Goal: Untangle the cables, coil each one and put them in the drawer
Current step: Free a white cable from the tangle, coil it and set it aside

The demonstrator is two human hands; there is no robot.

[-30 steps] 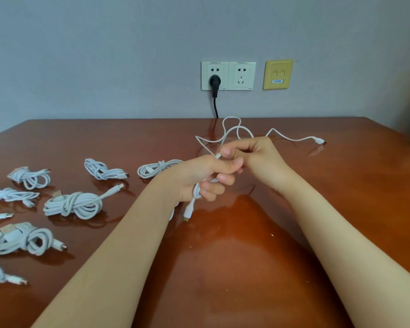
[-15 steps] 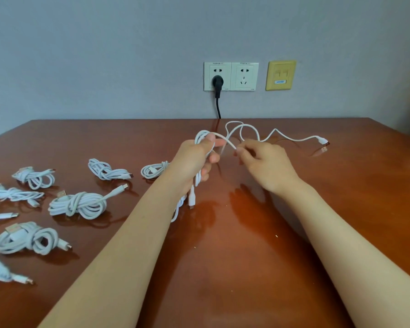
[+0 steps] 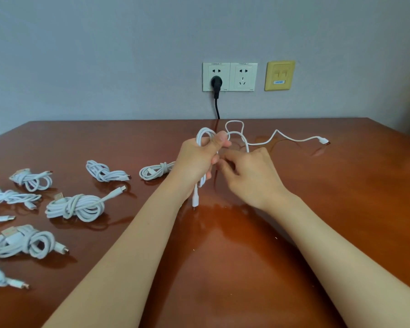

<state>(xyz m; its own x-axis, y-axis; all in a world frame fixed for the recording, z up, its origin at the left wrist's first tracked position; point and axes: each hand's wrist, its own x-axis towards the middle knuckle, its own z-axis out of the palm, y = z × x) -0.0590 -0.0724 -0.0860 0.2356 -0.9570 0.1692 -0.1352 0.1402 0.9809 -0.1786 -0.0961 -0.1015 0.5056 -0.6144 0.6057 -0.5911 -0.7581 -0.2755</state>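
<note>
My left hand (image 3: 195, 159) grips loops of a thin white cable (image 3: 270, 138) above the brown table (image 3: 341, 197). One loop stands up over my thumb, and a plug end (image 3: 195, 200) hangs below my fist. My right hand (image 3: 249, 172) is just right of it with its fingers curled around the same cable. The free length runs back and right across the table to its other plug (image 3: 323, 140). No drawer is in view.
Several coiled white cables lie on the table's left side, such as the thick coil (image 3: 75, 207), another coil (image 3: 24, 242) and a small coil (image 3: 155, 171) by my left wrist. A black plug (image 3: 216, 82) sits in the wall socket.
My left hand rose with a new loop over the thumb, and my right hand slid down the cable toward me. The loose length on the table shortened slightly.
</note>
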